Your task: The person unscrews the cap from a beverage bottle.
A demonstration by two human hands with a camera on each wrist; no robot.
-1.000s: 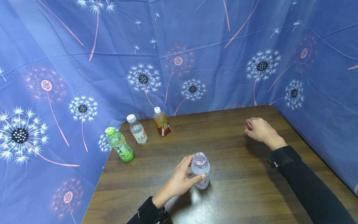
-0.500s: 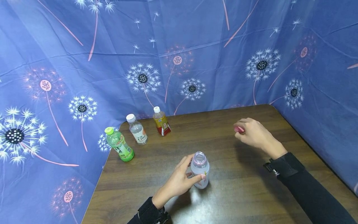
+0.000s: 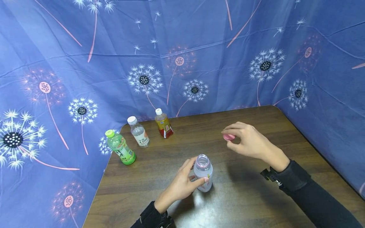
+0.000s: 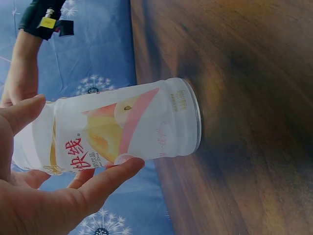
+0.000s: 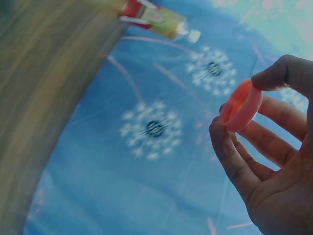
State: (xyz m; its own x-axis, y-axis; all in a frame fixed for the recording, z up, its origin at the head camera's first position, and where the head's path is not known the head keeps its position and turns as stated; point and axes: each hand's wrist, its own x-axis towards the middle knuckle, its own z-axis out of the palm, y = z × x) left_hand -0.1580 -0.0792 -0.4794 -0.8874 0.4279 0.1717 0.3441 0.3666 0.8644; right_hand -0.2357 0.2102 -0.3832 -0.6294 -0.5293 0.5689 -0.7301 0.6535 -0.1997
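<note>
A whitish plastic bottle point(image 3: 203, 171) with an uncapped mouth stands upright on the wooden table. My left hand point(image 3: 182, 185) grips its side, thumb in front and fingers behind. In the left wrist view the bottle point(image 4: 117, 127) shows a printed fruit label and red lettering. Up and to the right of it, my right hand point(image 3: 249, 141) pinches a pink bottle cap point(image 3: 229, 137) above the table. The right wrist view shows the cap point(image 5: 243, 106) between thumb and fingertips, its hollow side visible.
At the back left stand a green tea bottle point(image 3: 122, 148), a clear bottle with a white cap point(image 3: 139, 133) and a yellow-and-red labelled bottle point(image 3: 164, 124). A blue dandelion-print cloth point(image 3: 216, 63) hangs behind the wooden table point(image 3: 137, 193).
My right hand has moved left with the pink cap, from the table's far right toward the bottle. The left hand and the bottle have stayed in place.
</note>
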